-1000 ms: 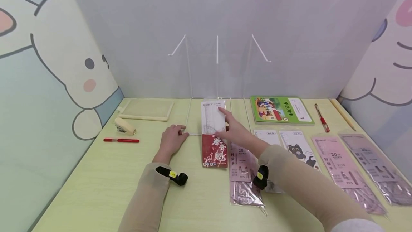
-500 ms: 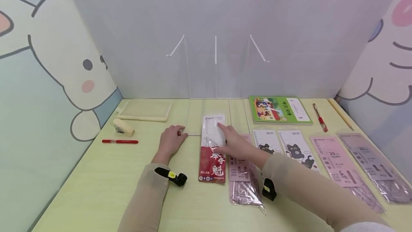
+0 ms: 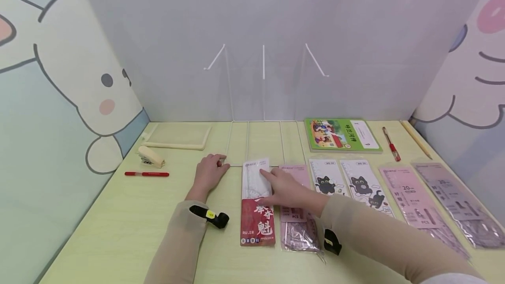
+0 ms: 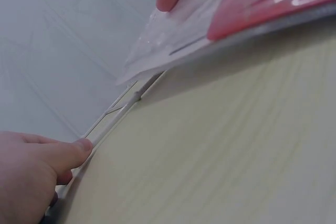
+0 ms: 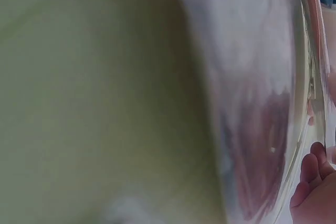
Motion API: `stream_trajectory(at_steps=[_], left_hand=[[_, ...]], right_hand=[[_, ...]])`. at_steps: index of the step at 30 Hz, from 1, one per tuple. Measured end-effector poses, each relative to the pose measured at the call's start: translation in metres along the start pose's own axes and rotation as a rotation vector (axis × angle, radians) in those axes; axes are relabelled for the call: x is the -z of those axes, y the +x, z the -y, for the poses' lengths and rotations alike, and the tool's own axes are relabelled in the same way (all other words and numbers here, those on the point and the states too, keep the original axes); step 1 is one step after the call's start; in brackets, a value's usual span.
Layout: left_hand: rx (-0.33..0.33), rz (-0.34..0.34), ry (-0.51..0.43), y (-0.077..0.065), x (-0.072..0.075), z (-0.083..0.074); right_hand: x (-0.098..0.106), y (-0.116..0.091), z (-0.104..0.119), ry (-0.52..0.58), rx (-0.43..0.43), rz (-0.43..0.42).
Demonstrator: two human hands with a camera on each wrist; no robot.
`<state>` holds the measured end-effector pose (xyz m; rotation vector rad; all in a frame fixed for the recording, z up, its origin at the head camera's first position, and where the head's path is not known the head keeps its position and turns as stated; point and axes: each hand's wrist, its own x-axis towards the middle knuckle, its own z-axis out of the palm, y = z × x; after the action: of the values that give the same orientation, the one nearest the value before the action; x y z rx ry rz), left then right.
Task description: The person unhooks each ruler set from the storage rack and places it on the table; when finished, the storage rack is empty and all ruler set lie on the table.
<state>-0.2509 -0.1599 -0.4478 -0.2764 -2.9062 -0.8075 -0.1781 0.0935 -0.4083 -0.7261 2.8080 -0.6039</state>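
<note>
My right hand holds a ruler set packet, white on top with a red lower half, by its right edge. Thumb and index finger lie across its front; the other fingers are hidden. In the left wrist view the packet is tilted just above the table. My left hand pinches the front left corner of a white wire display rack, thumb on the wire. Beneath the right hand lies a pink ruler set packet, partly covered by it.
To the right lie two cat-print packets, another pink packet, a greyish one, a green book, a red pen and a pencil. At left are a mesh pouch, stapler and red pen. Rack hooks project forward.
The right hand has brought the red and white packet down toward the table's front, away from the rack's base. The left hand keeps its place on the rack corner.
</note>
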Motion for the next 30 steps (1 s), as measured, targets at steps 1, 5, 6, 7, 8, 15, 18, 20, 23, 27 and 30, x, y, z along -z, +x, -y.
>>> stream_trajectory(at_steps=[1,5,6,7,8,15,18,20,23,27,30], left_hand=[[0.000,-0.001,-0.001,-0.0001,0.0001,-0.0004],[-0.008,-0.005,0.005,-0.0002,0.0008,-0.0023],[-0.010,-0.007,0.006,-0.0001,0.0009,-0.0026],[-0.011,-0.009,0.008,0.0000,0.0010,-0.0028],[-0.013,-0.011,0.011,0.0000,0.0010,-0.0029],[-0.009,-0.007,-0.002,-0.0010,0.0009,-0.0028],[-0.007,-0.005,-0.002,-0.0010,0.0008,-0.0022],[-0.004,-0.004,-0.001,-0.0010,0.0006,-0.0019],[0.001,-0.001,0.003,-0.0012,0.0007,-0.0018],[-0.003,0.001,0.002,-0.0011,0.0003,-0.0015],[-0.003,-0.001,0.002,-0.0008,-0.0002,-0.0011]], right_hand=[[-0.0008,-0.0006,0.0001,-0.009,0.006,0.003],[-0.0032,-0.0030,0.0012,-0.030,0.004,0.021],[-0.0035,-0.0034,0.0016,-0.036,0.003,0.025],[-0.0039,-0.0037,0.0021,-0.043,0.001,0.028],[-0.0041,-0.0039,0.0025,-0.052,0.001,0.029],[-0.0042,-0.0058,0.0048,-0.098,0.013,0.017],[-0.0040,-0.0067,0.0052,-0.099,0.014,0.012],[-0.0043,-0.0069,0.0048,-0.098,0.019,0.007],[-0.0045,-0.0065,0.0042,-0.099,0.021,0.002],[-0.0048,-0.0053,0.0033,-0.107,0.015,0.002],[-0.0045,-0.0049,0.0028,-0.092,0.004,0.003]])
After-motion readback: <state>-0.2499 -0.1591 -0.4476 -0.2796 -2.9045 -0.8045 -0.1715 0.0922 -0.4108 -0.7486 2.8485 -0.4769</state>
